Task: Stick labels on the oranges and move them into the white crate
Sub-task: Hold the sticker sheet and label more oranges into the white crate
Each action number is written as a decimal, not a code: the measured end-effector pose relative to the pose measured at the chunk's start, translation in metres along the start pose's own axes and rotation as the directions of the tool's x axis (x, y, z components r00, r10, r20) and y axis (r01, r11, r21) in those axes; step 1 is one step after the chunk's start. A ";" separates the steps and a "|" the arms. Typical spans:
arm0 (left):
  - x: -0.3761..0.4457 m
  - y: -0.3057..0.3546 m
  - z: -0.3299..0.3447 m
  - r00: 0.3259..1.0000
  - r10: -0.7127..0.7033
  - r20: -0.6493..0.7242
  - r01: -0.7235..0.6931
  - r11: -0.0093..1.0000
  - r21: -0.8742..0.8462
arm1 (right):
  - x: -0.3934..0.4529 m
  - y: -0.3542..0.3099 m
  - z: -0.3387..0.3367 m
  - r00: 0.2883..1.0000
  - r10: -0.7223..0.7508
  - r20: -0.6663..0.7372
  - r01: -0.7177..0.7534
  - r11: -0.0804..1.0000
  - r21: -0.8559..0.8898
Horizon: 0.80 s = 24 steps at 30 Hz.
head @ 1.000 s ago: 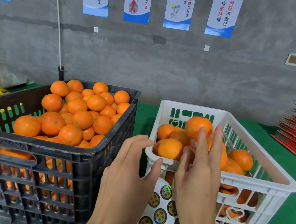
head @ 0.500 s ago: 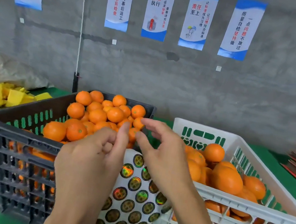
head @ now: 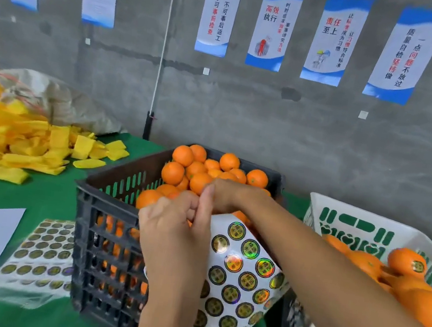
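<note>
Where both hands (head: 196, 211) meet, holographic round labels (head: 237, 274) shine.

Two crates, two hands, two label sheets, six wall posters

One black crate (head: 115, 221) at 6 o'clock, one white crate (head: 363, 229) at 4; left hand (head: 170, 229) and right hand (head: 232, 197); label sheets (head: 242, 275) (head: 45, 252); four near posters (head: 218, 14), two blurred at 11 o'clock.

oranges (head: 199, 170) in left crate (head: 104, 219), second crate (head: 355, 222) right, label sheet (head: 238, 280) between; spare sheets (head: 42, 254) left
</note>
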State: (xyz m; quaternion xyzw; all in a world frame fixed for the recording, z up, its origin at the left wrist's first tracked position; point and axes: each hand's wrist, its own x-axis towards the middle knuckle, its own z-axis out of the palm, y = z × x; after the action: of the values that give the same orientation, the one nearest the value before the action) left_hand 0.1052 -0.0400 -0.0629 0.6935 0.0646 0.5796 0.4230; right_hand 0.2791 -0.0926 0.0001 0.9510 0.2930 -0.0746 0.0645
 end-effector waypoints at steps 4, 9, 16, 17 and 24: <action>0.001 0.001 0.000 1.000 -0.013 0.008 0.013 0.999 -0.036 | 0.009 0.011 -0.001 0.999 -0.019 0.034 0.017 0.997 0.076; -0.002 0.002 0.001 0.998 -0.047 0.045 0.049 0.998 -0.046 | 0.010 0.020 0.013 0.999 -0.049 0.002 0.047 0.977 0.209; 0.000 0.008 -0.003 0.997 0.009 0.075 -0.006 0.999 -0.035 | -0.005 0.027 0.015 0.990 0.081 -0.120 -0.082 0.997 -0.007; -0.001 0.009 -0.004 0.998 0.006 0.067 -0.003 0.999 -0.049 | -0.014 0.027 0.011 0.971 0.101 -0.216 -0.084 0.993 0.089; -0.012 0.037 -0.003 0.998 0.018 0.066 -0.009 0.991 -0.133 | -0.160 0.017 -0.005 0.755 0.416 -0.507 0.490 0.155 0.858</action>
State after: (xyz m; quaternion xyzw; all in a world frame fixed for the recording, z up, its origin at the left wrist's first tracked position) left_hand 0.0843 -0.0689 -0.0478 0.6835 0.0070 0.5617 0.4662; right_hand 0.1585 -0.1937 0.0348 0.7018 0.1981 0.0892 -0.6784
